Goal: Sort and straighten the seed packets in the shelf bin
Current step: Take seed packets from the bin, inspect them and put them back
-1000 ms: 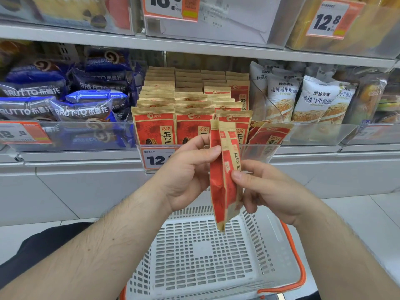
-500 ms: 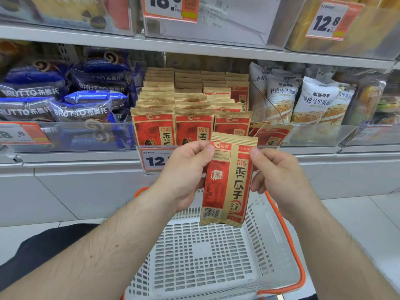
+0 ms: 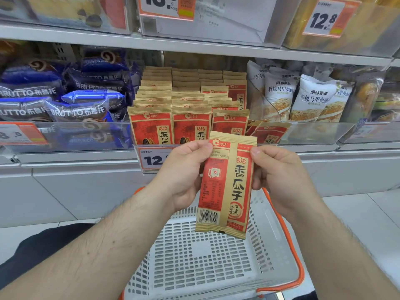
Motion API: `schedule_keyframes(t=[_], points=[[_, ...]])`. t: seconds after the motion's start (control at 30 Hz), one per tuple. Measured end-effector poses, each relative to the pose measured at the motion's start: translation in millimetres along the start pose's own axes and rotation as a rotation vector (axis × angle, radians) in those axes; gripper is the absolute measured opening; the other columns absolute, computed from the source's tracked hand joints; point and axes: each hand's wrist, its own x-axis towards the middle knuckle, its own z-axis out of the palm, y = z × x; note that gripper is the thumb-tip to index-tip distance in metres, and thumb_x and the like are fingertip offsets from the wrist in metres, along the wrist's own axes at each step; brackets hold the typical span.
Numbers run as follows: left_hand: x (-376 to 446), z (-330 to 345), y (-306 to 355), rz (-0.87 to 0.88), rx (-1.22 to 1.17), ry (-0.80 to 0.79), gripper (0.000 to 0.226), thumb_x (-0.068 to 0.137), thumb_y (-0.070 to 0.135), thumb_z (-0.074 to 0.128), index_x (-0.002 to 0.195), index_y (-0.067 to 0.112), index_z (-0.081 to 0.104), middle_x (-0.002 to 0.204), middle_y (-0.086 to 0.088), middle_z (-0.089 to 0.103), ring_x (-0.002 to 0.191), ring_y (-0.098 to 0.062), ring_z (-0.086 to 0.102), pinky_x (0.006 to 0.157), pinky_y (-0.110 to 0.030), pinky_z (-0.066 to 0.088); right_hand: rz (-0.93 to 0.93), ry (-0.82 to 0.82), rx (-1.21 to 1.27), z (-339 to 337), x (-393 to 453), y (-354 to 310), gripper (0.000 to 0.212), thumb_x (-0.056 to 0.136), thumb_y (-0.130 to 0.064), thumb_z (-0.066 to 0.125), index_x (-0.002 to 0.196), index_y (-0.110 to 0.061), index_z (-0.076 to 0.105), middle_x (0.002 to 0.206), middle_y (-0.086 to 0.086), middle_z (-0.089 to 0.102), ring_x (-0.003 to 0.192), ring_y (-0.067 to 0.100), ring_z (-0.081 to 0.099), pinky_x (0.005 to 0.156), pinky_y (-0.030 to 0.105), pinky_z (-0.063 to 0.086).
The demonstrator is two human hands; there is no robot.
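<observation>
Shop shelf behind; left hand (image 3: pixel 184 172) and right hand (image 3: pixel 279 176) pinched the sunflower seed packet (image 3: pixel 225 185) by its edges — light pinches, it could have slipped into the basket (image 3: pixel 281 252) below.

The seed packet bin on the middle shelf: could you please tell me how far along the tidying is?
Mostly done: three rows of seed packets stand upright and face forward in the shelf bin. In hand: the left hand and right hand pinch the top corners of one seed packet, back side showing, above the white basket. Left: the tilted packets at the bin's right end, and returning the held one.
</observation>
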Motion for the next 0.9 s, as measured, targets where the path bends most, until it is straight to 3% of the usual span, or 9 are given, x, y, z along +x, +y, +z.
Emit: schedule_keyframes(t=[0.13, 0.27, 0.4, 0.63, 0.77, 0.9], points=[[-2.5, 0.7, 3.5, 0.011, -0.045, -0.005, 0.021, 0.104, 0.017, 0.048, 0.105, 0.01, 0.068, 0.089, -0.008, 0.077, 0.076, -0.019, 0.071, 0.072, -0.036, 0.059, -0.014, -0.044, -0.032, -3.1, -0.1, -0.4, 0.03, 0.1, -0.025, 0.053, 0.086, -0.005, 0.071, 0.072, 0.007, 0.072, 0.048, 0.015, 0.05, 0.051, 0.025, 0.041], [-2.5, -0.5, 8.2, 0.025, -0.14, 0.015, 0.022, 0.105, 0.018, 0.047, 0.109, 0.009, 0.067, 0.097, -0.012, 0.077, 0.084, -0.023, 0.072, 0.076, -0.039, 0.06, 0.031, -0.233, -0.177, -10.2, -2.2, -3.2, 0.037, 0.078, -0.043, 0.068, 0.09, -0.009, 0.074, 0.08, 0.008, 0.075, 0.061, 0.018, 0.061, 0.062, 0.032, 0.045], [-2.1, -1.8, 9.7, 0.038, -0.172, 0.039, 0.025, 0.105, 0.019, 0.047, 0.115, 0.006, 0.066, 0.095, -0.011, 0.076, 0.086, -0.026, 0.07, 0.08, -0.045, 0.059, 0.096, -0.38, -0.189, -10.0, -4.7, -2.9, 0.018, 0.088, -0.02, 0.067, 0.103, -0.011, 0.071, 0.09, 0.01, 0.077, 0.079, 0.023, 0.074, 0.066, 0.032, 0.055], [-6.4, -5.4, 8.9, 0.058, 0.018, -0.125, 0.03, 0.096, 0.006, 0.055, 0.126, 0.012, 0.061, 0.11, -0.01, 0.075, 0.089, -0.023, 0.07, 0.076, -0.041, 0.057, 0.072, -0.304, 0.001, -14.6, -3.7, -6.5, 0.041, 0.076, -0.03, 0.072, 0.108, -0.005, 0.068, 0.086, 0.016, 0.076, 0.066, 0.022, 0.072, 0.053, 0.029, 0.053], [-4.8, -6.6, 8.3, 0.037, -0.023, -0.111, 0.033, 0.097, 0.004, 0.053, 0.129, 0.008, 0.061, 0.118, -0.018, 0.071, 0.103, -0.033, 0.064, 0.086, -0.046, 0.055, 0.082, -0.466, 0.014, -21.0, -6.1, -10.0, 0.056, 0.065, -0.019, 0.084, 0.116, -0.011, 0.063, 0.094, 0.023, 0.074, 0.069, 0.028, 0.073, 0.047, 0.026, 0.051], [-5.7, -5.0, 8.1, 0.002, -0.043, -0.111, 0.03, 0.098, 0.005, 0.052, 0.125, 0.005, 0.064, 0.12, -0.024, 0.069, 0.105, -0.036, 0.062, 0.094, -0.049, 0.051, 0.093, -0.53, 0.045, -26.0, -5.2, -8.5, 0.083, 0.047, -0.04, 0.097, 0.117, -0.013, 0.063, 0.098, 0.028, 0.072, 0.071, 0.031, 0.072, 0.048, 0.027, 0.053]])
